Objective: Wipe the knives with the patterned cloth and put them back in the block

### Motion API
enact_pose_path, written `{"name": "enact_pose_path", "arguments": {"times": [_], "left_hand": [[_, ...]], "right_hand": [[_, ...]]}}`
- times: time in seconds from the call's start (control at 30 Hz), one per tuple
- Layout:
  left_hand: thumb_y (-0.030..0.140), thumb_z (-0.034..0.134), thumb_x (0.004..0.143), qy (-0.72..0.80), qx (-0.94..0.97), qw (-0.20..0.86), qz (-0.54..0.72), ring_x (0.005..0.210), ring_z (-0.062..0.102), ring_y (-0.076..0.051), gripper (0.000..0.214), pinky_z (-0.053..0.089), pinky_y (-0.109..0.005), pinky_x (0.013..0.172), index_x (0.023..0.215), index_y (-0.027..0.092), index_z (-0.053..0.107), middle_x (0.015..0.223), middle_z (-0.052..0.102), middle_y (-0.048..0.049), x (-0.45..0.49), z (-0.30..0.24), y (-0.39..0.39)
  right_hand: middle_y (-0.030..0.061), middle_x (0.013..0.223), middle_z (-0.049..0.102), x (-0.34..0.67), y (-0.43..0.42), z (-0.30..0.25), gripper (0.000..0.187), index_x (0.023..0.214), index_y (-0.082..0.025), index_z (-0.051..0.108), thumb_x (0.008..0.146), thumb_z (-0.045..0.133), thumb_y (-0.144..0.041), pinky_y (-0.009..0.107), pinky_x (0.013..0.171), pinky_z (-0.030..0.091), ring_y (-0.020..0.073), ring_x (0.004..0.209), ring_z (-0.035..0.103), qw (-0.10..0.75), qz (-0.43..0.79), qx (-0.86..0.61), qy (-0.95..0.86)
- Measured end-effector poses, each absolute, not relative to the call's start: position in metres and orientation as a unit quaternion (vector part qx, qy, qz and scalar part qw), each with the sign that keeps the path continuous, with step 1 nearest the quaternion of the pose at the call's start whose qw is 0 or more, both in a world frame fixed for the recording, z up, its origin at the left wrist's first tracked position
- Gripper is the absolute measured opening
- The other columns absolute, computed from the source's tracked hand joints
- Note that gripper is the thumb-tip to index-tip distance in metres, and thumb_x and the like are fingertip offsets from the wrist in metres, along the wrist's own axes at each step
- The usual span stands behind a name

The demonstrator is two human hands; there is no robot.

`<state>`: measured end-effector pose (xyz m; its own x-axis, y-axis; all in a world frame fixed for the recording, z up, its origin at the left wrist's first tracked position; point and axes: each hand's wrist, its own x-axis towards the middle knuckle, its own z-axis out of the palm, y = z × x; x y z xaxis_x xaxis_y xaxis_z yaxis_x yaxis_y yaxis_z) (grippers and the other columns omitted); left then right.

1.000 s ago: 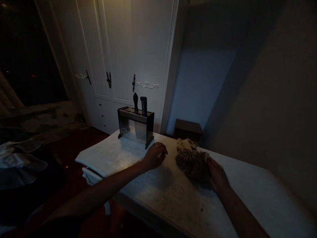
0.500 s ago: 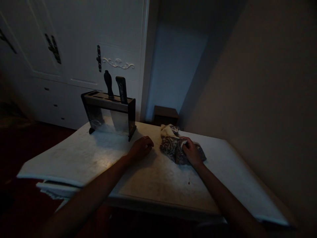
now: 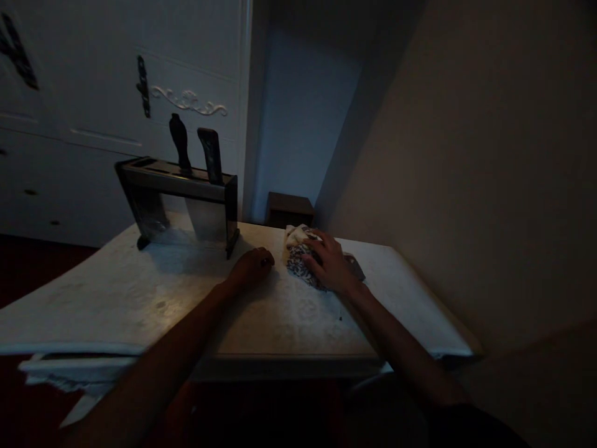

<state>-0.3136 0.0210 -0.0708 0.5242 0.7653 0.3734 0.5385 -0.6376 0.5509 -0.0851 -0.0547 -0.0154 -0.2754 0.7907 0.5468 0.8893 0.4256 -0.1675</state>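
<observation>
A crumpled patterned cloth (image 3: 296,255) lies on the white table (image 3: 140,292). My right hand (image 3: 332,264) lies flat on top of the cloth with its fingers spread, covering most of it. My left hand (image 3: 252,266) rests on the table just left of the cloth, fingers curled under, nothing visible in it. A dark knife block (image 3: 180,202) with two black handles sticking out stands behind my left hand.
White cupboard doors (image 3: 116,93) with dark handles rise behind the table. A small dark wooden stand (image 3: 289,208) sits past the table's far edge. A plain wall (image 3: 466,155) runs along the right side. The room is dim.
My right hand has slid from the cloth's right edge onto its top and flattened. My head has turned right and moved closer. The left hand stays curled on the table.
</observation>
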Motion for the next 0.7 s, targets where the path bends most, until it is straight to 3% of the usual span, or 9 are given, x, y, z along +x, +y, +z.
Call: {"name": "enact_pose_path", "arguments": {"times": [0.13,0.2,0.27,0.33,0.43,0.53,0.7], "left_hand": [[0.017,0.047,0.075,0.394,0.845,0.188,0.308,0.079,0.062,-0.019,0.021,0.048,-0.032,0.079,0.081,0.016,0.067,0.086,0.067,-0.0076,-0.317,-0.071,0.025],[0.02,0.046,0.076,0.395,0.845,0.189,0.307,0.081,0.062,-0.02,0.022,0.048,-0.033,0.08,0.081,0.016,0.067,0.087,0.067,-0.0078,-0.319,-0.071,0.027],[0.022,0.045,0.076,0.397,0.843,0.19,0.311,0.082,0.062,-0.021,0.023,0.048,-0.034,0.081,0.081,0.015,0.067,0.088,0.067,-0.0082,-0.321,-0.071,0.03],[0.024,0.046,0.075,0.406,0.833,0.198,0.319,0.084,0.062,-0.021,0.022,0.048,-0.034,0.082,0.08,0.016,0.067,0.089,0.068,-0.0084,-0.322,-0.071,0.033],[0.026,0.048,0.073,0.427,0.815,0.219,0.325,0.087,0.063,-0.022,0.021,0.048,-0.034,0.084,0.078,0.018,0.067,0.092,0.069,-0.0084,-0.324,-0.071,0.037],[0.028,0.051,0.071,0.443,0.803,0.234,0.323,0.086,0.064,-0.024,0.019,0.048,-0.034,0.083,0.077,0.02,0.067,0.091,0.07,-0.0079,-0.325,-0.072,0.041],[0.03,0.052,0.068,0.461,0.79,0.243,0.322,0.086,0.064,-0.025,0.016,0.049,-0.034,0.085,0.073,0.022,0.066,0.091,0.071,-0.0068,-0.324,-0.073,0.046]], "right_hand": [[0.0206,0.153,0.026,-0.107,-0.028,-0.013,0.074,0.144,-0.013,0.038,0.085,0.06,-0.051,0.05,0.114,0.021,0.0338,0.142,0.024,0.095,-0.112,-0.556,-0.818],[0.0195,0.156,0.022,-0.11,-0.01,-0.016,0.082,0.148,-0.014,0.03,0.083,0.06,-0.054,0.049,0.113,0.023,0.0346,0.142,0.022,0.049,-0.098,-0.569,-0.815],[0.0182,0.155,0.024,-0.107,0.005,-0.018,0.088,0.15,-0.015,0.026,0.081,0.059,-0.058,0.048,0.11,0.031,0.0347,0.14,0.029,0.017,-0.069,-0.585,-0.808],[0.0163,0.149,0.039,-0.101,0.014,-0.016,0.084,0.149,-0.015,0.026,0.082,0.057,-0.053,0.043,0.102,0.041,0.0317,0.13,0.044,-0.011,-0.006,-0.613,-0.79],[0.0115,0.133,0.057,-0.089,0.015,-0.009,0.066,0.136,-0.019,0.045,0.078,0.06,-0.045,0.038,0.087,0.049,0.0297,0.113,0.058,-0.067,0.024,-0.633,-0.771],[0.0094,0.125,0.063,-0.071,0.005,-0.005,0.05,0.122,-0.022,0.058,0.076,0.062,-0.039,0.035,0.079,0.05,0.0296,0.107,0.061,-0.111,-0.018,-0.639,-0.761],[0.0091,0.125,0.062,-0.008,-0.026,-0.009,0.043,0.123,-0.026,0.061,0.081,0.055,-0.032,0.037,0.081,0.049,0.0299,0.109,0.061,-0.118,-0.051,-0.666,-0.735]]}}
